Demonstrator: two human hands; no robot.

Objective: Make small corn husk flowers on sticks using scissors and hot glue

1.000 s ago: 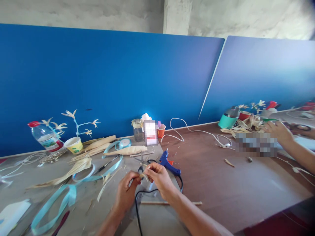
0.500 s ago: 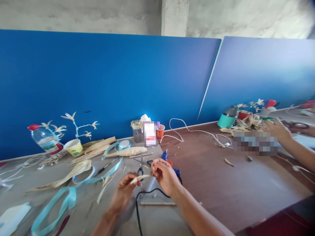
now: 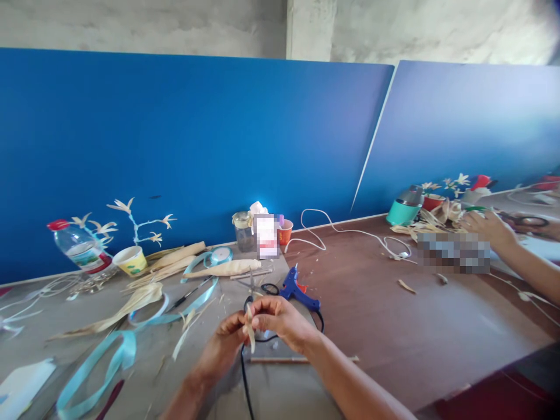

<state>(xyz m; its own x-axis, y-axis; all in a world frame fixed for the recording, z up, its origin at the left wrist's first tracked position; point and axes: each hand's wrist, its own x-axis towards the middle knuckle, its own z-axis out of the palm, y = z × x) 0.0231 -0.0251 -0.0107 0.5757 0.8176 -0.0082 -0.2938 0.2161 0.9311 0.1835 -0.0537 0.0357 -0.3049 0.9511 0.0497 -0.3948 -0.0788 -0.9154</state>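
Observation:
Pinched between the fingertips of my left hand [image 3: 225, 341] and my right hand [image 3: 282, 324] is a small pale piece of corn husk [image 3: 251, 333], held upright above the table. Both hands are closed on it and nearly touch. Just beyond them lie scissors [image 3: 270, 289], their handles partly hidden by my fingers. A blue glue gun [image 3: 300, 291] rests past my right hand, its black cord [image 3: 245, 379] running beneath both hands. Under my right wrist a thin stick [image 3: 284, 360] lies on the table.
Teal ribbon [image 3: 125, 350] and dried husks [image 3: 144, 300] cover the left side. A plastic bottle [image 3: 83, 251] and a paper cup [image 3: 131, 261] with husk flowers stand behind. At right, a co-worker's hand [image 3: 492, 227] is among husks; a white cable [image 3: 350, 233] crosses the table.
My right hand has come down and left to meet my left hand, uncovering the glue gun. The corn husk piece has turned from lying sideways to upright, and both hands now grip it.

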